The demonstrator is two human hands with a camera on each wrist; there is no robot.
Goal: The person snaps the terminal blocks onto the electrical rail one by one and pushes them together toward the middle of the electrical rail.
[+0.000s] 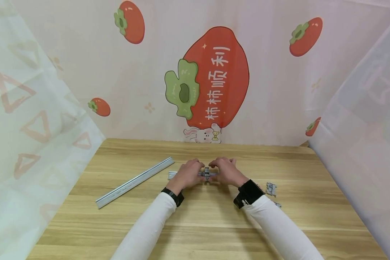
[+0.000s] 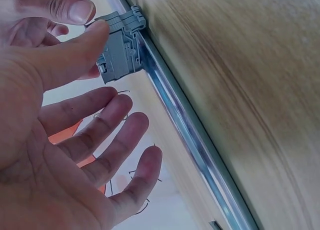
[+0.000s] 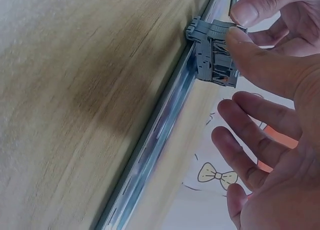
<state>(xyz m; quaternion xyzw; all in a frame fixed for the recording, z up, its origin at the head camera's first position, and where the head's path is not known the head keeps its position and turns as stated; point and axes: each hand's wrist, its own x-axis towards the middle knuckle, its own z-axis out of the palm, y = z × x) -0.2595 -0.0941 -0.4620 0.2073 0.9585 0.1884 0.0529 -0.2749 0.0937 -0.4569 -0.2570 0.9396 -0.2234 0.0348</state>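
Several grey DIN-rail terminal blocks stand side by side on a short metal DIN rail, between the two hands. With its thumb, the left hand touches one side of the group; its other fingers spread loosely in the left wrist view, off the blocks. From the opposite side, the thumb of the right hand rests against the blocks, while its remaining fingers are relaxed and apart from them. Much of the rail is hidden behind the hands in the head view.
A longer metal DIN rail lies at a slant on the left of the wooden table. Loose grey terminal blocks lie right of the right wrist, one partly covered by the sleeve. A printed cloth hangs behind the table.
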